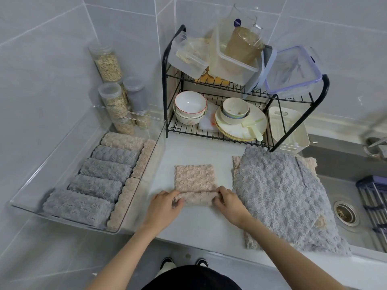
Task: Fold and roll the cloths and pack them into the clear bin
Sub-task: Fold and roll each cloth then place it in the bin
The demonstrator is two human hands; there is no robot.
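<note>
On my far left I see the clear bin [58,151] sitting on the surface [188,151] against the tiled wall, with jars of grain [109,65] standing behind it. Inside the bin, grey rolls [98,185] lie side by side in a row with one beige roll at the far end. More beige rolls [125,197] run end to end along the bin's right wall. Just right of the bin, the beige cloth [194,176] lies on the surface as a folded strip, its near end turned up into a short roll. My left hand [165,206] has its fingers curled round the left end of that roll, and my right hand [228,204] grips the right end the same way. Behind the cloth stands a black wire dish rack [165,80] with bowls, plates and plastic boxes. Right of my hands, a grey cloth [282,195] lies spread flat on top of other beige ones. Its far edge hangs over the rim of the sink [335,185].
</note>
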